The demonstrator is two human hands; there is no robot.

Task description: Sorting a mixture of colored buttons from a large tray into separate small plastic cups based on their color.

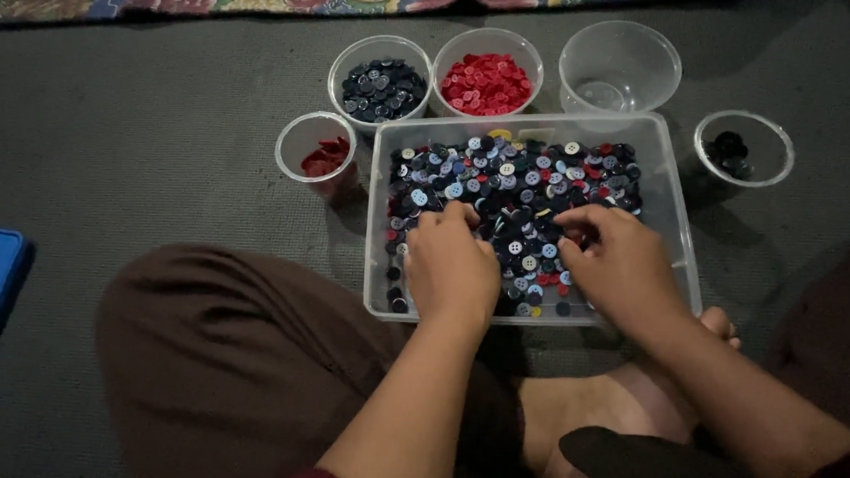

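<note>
Both hands, left [451,265] and right [618,264], are curled, fingertips pressed into mixed buttons [515,190] inside the clear tray [674,199]; whether any is pinched cannot be told. Cups beyond tray could be tipped, spilling sorted buttons.

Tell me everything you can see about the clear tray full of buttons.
The tray is a shallow rectangle of clear plastic with rounded corners, lying flat on grey carpet. Mixed buttons, mostly dark blue, light blue, red and white, cover its floor. The left hand and right hand rest in them. Small cups stand around it.
</note>
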